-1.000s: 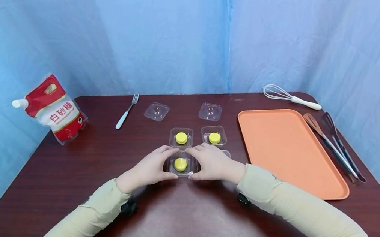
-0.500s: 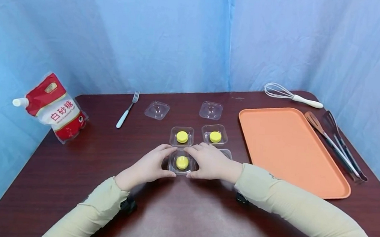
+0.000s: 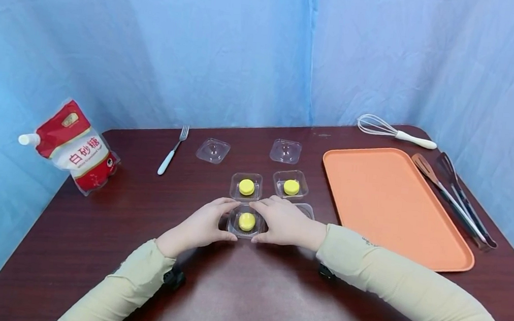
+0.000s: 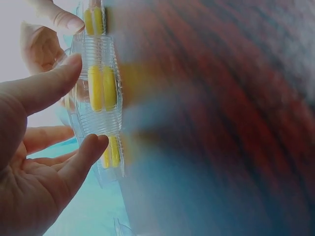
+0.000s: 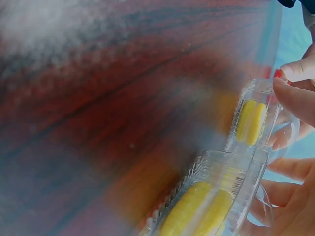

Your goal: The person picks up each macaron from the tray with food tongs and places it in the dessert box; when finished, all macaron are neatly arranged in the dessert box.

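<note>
A yellow macaron point(image 3: 246, 222) lies in a clear square plastic box point(image 4: 102, 46) near the middle of the table. A clear domed lid point(image 3: 233, 223) sits over this box. My left hand point(image 3: 203, 225) holds its left side, thumb at the near edge and fingers at the far edge. My right hand point(image 3: 285, 223) holds the right side the same way. Behind them stand two uncovered boxes, each with a yellow macaron point(image 3: 246, 187). Another box point(image 5: 253, 172) with a macaron is beside my right hand, mostly hidden by it in the head view.
Two clear domed lids point(image 3: 286, 151) lie at the back, with a fork point(image 3: 172, 150) left of them. A red-and-white sugar pouch point(image 3: 79, 147) is far left. On the right are an orange tray point(image 3: 395, 203), a whisk point(image 3: 394, 132), a slotted spatula point(image 3: 446, 195) and tongs point(image 3: 466, 204).
My right hand has shifted slightly left with the lid, and more of the box behind it shows. Both hands keep their hold at the lid's sides.
</note>
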A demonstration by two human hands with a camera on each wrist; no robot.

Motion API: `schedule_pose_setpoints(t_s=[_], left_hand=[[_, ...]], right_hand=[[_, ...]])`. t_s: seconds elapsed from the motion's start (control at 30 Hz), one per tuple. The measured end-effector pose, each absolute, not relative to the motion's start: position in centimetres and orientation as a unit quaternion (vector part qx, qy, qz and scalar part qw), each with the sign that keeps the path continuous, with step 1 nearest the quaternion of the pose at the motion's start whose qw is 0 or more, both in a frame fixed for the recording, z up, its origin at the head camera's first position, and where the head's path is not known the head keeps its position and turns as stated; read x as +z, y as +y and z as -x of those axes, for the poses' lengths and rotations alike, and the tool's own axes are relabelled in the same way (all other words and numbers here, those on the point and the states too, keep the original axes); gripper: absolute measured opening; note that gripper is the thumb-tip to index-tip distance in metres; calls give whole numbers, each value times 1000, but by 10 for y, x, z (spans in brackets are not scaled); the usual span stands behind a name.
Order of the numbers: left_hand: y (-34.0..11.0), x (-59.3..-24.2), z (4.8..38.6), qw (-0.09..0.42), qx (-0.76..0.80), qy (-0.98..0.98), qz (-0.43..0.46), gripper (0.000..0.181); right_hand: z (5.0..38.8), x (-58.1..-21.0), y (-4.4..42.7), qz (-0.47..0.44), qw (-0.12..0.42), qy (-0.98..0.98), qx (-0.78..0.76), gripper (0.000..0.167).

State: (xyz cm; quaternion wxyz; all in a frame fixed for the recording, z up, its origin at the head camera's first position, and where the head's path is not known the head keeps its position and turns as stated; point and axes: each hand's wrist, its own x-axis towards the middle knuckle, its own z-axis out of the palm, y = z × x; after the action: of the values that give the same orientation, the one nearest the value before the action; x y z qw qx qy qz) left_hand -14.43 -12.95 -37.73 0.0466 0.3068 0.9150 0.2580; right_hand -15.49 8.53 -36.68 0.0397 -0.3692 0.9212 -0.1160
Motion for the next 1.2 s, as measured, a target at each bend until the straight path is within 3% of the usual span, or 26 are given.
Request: schedule_pose_setpoints(t_s=[1.2], left_hand=[[-130, -376, 147, 79, 252, 915, -304, 70]], right_hand=[[151, -363, 80, 361, 49, 925, -112, 76]])
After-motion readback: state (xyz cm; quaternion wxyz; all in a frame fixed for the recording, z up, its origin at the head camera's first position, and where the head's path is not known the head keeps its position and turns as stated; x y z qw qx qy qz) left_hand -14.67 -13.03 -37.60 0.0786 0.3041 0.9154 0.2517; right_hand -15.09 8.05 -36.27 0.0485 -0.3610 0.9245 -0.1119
